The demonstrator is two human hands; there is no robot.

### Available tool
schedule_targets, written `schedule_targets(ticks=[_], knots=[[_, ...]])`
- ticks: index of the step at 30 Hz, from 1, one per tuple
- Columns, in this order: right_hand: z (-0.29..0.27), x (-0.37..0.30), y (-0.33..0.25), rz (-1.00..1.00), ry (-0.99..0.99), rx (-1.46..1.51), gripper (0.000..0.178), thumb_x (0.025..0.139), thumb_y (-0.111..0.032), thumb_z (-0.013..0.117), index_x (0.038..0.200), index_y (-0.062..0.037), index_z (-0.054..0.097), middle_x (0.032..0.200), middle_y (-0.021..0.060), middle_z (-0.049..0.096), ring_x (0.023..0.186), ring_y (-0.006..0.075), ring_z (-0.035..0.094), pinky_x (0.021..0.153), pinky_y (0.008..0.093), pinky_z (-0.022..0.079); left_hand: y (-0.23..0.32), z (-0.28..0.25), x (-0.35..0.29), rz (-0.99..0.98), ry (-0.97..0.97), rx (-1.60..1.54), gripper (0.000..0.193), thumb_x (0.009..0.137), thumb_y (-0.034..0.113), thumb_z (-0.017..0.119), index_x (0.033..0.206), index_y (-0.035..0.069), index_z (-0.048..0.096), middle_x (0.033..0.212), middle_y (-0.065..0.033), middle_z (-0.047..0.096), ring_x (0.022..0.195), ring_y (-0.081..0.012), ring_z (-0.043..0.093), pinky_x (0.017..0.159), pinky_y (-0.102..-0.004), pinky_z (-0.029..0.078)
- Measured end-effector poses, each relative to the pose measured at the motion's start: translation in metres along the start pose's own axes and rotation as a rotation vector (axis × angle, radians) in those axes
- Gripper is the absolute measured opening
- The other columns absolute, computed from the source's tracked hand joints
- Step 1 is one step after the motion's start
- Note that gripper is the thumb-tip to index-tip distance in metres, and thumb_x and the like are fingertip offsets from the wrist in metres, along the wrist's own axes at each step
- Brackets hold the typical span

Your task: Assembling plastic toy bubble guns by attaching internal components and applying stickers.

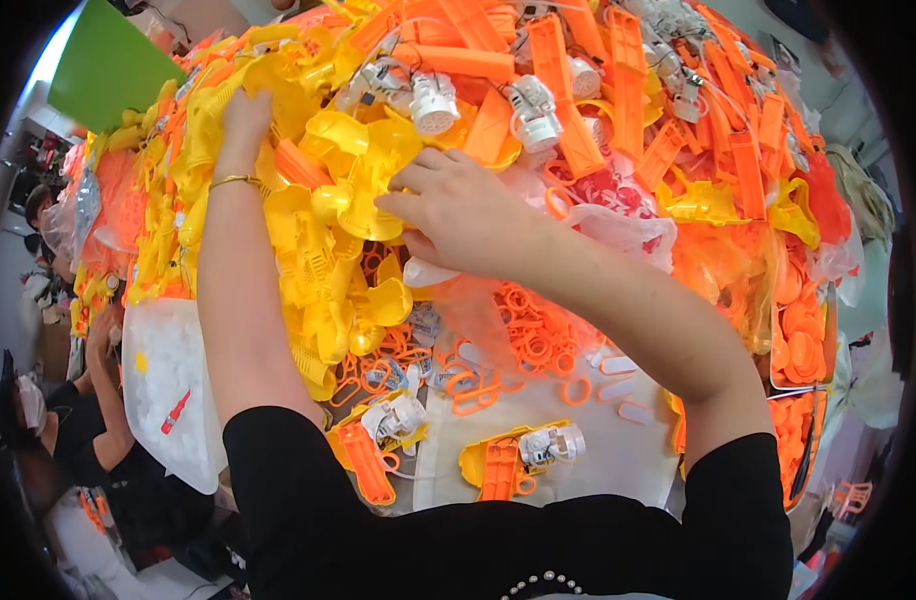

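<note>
My left hand (pixel 246 118) reaches into a heap of yellow plastic shells (pixel 313 265) at the far left. Its fingertips are lost among the yellow parts, so its grip cannot be made out. Bent to the left, my right hand (pixel 458 205) has its fingers closed on the edge of a yellow plastic shell (pixel 363 195) in the middle of the heap. White cylindrical motor units with wires (pixel 435 105) lie just beyond it. Close to my body rest two part-built pieces, each a yellow shell with an orange tray and white cylinder: a left assembly (pixel 378 440) and a right assembly (pixel 523 458).
Long orange plastic trays (pixel 628 80) are piled at the back. Orange rings (pixel 533 335) and white oval pieces (pixel 618 388) lie in front. A white tub (pixel 168 350) holds a red tube (pixel 176 411). Orange-filled bins (pixel 803 345) stand right. Another person (pixel 88 430) sits left.
</note>
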State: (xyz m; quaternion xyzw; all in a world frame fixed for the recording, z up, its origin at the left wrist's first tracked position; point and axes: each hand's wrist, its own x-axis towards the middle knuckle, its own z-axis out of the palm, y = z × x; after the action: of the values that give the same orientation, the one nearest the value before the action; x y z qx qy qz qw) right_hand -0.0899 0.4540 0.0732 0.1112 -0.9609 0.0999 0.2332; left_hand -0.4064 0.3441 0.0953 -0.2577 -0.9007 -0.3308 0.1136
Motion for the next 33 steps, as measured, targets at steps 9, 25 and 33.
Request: schedule_targets(ticks=[9,25,33], knots=[[-0.044,0.023,-0.011,0.245,0.597,0.777,0.036,0.08,-0.032,0.064,0.102,-0.0038,0.061,0.092,0.0096,0.062,0.084,0.0227,0.06,0.075,0.0345,0.048,0.078,-0.066,-0.094,0.262,0.329,-0.962,0.026,0.092,0.014,0.048,0.113,-0.001,0.053,0.108,-0.0093,0.06,0.096,-0.0184,0.059,0.08,-0.0318,0.048],[-0.11,-0.166,-0.125,0.568,-0.133,0.733,0.061,0.071,-0.044,0.073,0.114,-0.0036,0.058,0.09,0.0137,0.062,0.083,0.0194,0.061,0.073,0.0291,0.049,0.147,-0.129,-0.384,0.757,-0.723,-0.333,0.068,0.072,0.021,0.071,0.13,0.0,0.044,0.124,-0.0161,0.052,0.11,-0.0264,0.054,0.092,-0.0331,0.042],[-0.074,-0.214,-0.114,0.414,-0.35,0.486,0.053,0.076,-0.026,0.072,0.124,-0.0119,0.054,0.117,0.0097,0.058,0.112,0.0234,0.052,0.096,0.0342,0.04,0.116,-0.086,-0.415,0.832,-0.553,-0.012,0.059,0.071,0.039,0.072,0.113,-0.001,0.056,0.102,-0.0158,0.06,0.092,-0.0303,0.059,0.081,-0.0355,0.048]])
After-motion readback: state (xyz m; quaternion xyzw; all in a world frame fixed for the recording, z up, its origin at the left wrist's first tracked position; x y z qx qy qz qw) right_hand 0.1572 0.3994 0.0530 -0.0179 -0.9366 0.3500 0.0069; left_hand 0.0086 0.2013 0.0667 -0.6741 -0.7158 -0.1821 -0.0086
